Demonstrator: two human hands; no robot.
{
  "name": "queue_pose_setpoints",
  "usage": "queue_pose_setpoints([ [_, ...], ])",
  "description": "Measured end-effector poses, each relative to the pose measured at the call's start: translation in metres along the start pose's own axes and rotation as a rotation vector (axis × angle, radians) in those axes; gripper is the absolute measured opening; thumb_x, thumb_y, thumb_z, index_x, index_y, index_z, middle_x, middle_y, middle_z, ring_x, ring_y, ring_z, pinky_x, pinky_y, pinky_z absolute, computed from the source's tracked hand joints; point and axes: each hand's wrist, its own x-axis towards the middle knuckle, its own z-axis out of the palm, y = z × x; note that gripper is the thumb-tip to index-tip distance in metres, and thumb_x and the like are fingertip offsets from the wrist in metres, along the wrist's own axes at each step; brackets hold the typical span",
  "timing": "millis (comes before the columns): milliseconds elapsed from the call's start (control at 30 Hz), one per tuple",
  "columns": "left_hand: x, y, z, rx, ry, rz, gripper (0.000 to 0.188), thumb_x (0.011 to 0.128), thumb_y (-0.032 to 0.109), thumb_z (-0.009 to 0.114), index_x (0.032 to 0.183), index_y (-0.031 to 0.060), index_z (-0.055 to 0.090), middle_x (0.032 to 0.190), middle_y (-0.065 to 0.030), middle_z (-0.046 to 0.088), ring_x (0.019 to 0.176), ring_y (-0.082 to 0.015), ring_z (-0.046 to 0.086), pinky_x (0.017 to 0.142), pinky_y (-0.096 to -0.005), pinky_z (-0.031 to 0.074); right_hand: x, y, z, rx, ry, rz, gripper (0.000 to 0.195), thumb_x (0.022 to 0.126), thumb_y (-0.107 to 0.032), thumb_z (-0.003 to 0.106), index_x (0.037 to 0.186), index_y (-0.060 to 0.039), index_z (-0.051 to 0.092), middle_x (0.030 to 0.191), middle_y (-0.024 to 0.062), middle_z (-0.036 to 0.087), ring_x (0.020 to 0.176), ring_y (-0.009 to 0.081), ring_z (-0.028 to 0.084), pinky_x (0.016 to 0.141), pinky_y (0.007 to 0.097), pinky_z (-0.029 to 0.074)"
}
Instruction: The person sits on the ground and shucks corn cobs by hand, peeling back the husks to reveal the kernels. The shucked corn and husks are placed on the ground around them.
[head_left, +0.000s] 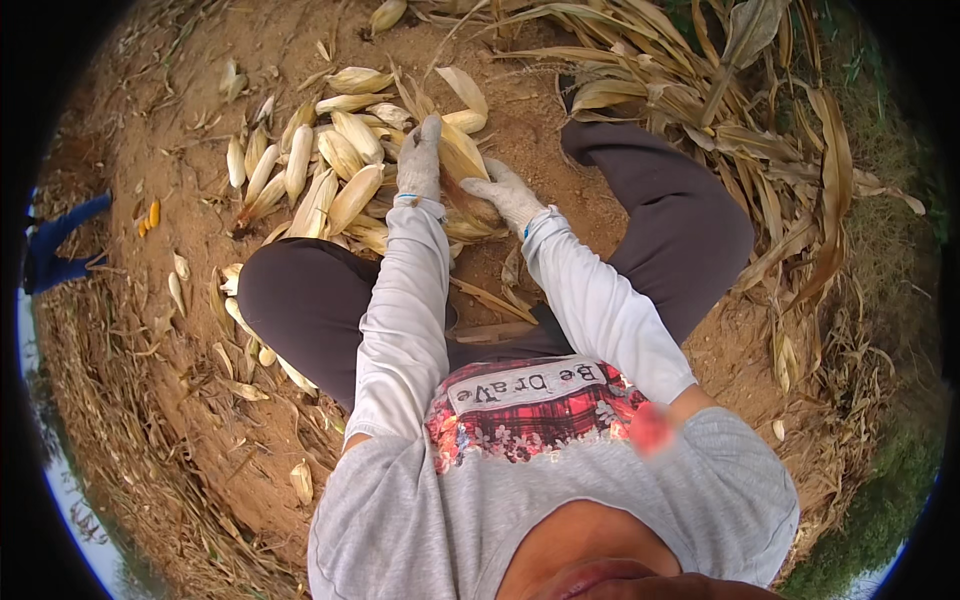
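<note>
I sit on bare soil with both hands in light knitted gloves. A corn ear in dry husk (459, 154) lies between them, its brown silk hanging towards me. My left hand (420, 159) is at the ear's left side, with the thumb up near its top; whether it grips this ear or another husk is hidden. My right hand (506, 193) rests against the ear's lower right side, fingers partly bent. A heap of husked-over, pale corn ears (356, 135) spreads left of and beneath my left hand. Another ear with its husk peeled back (465, 120) lies just beyond.
Dry corn stalks and leaves (675, 97) are piled at the upper right, beside my right leg. More pale ears (236, 304) lie by my left knee. Yellow bare cobs (154, 214) are on the soil at far left, near another person's blue-trousered legs (67, 240).
</note>
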Motion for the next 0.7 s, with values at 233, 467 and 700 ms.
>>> queue_pose_setpoints([
  [233, -0.011, -0.001, 0.0, 0.006, 0.175, 0.14, 0.05, 0.093, 0.041, 0.069, 0.121, -0.0009, 0.069, 0.102, -0.0138, 0.072, 0.091, -0.0229, 0.064, 0.085, -0.0362, 0.05, 0.004, 0.001, 0.012, -0.413, 0.018, -0.11, 0.069, 0.088, -0.027, 0.078, 0.143, 0.0014, 0.049, 0.13, 0.0155, 0.066, 0.119, 0.0242, 0.062, 0.106, 0.0335, 0.045],
  [467, 0.015, -0.031, 0.0, 0.013, 0.26, 0.232, 0.044, 0.097, 0.036, 0.066, 0.115, -0.0045, 0.068, 0.098, -0.0147, 0.072, 0.088, -0.0238, 0.063, 0.081, -0.037, 0.049, -0.003, 0.004, 0.021, -0.297, 0.115, -0.183, 0.061, 0.1, -0.047, 0.058, 0.14, -0.0003, 0.054, 0.131, 0.0195, 0.064, 0.123, 0.0289, 0.06, 0.105, 0.0361, 0.044],
  [700, -0.001, -0.008, 0.014, -0.129, 0.281, 0.152, 0.04, 0.098, 0.033, 0.065, 0.114, -0.003, 0.068, 0.094, -0.0129, 0.071, 0.083, -0.0218, 0.062, 0.076, -0.0368, 0.049, -0.006, 0.001, 0.027, -0.316, 0.248, -0.215, 0.066, 0.103, -0.048, 0.052, 0.144, 0.0033, 0.05, 0.141, 0.0222, 0.058, 0.132, 0.0337, 0.054, 0.111, 0.0371, 0.04],
])
